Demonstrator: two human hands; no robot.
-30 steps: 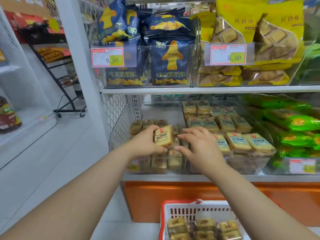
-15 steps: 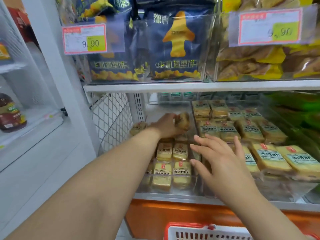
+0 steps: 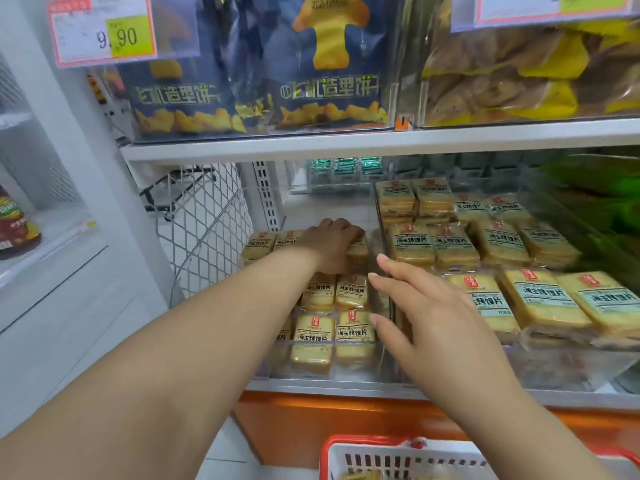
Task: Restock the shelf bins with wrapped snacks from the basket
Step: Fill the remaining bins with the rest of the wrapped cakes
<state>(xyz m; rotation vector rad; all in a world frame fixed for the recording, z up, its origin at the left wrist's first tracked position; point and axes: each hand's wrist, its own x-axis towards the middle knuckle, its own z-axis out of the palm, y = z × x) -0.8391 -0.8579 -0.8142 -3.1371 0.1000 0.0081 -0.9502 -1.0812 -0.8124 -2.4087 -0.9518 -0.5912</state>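
While the left hand [image 3: 332, 245] reaches deep into the clear bin [image 3: 346, 375], its grip curled over a wrapped snack [image 3: 358, 249] there, the right hand [image 3: 436, 320] hovers beside it, fingers straight and empty.

Yellow wrapped snacks [image 3: 349, 291], red-rimmed white basket [image 3: 381, 457], navy bags [image 3: 332, 64].

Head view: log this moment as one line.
left hand grips wrapped snack, rear of left bin | right hand open | basket below
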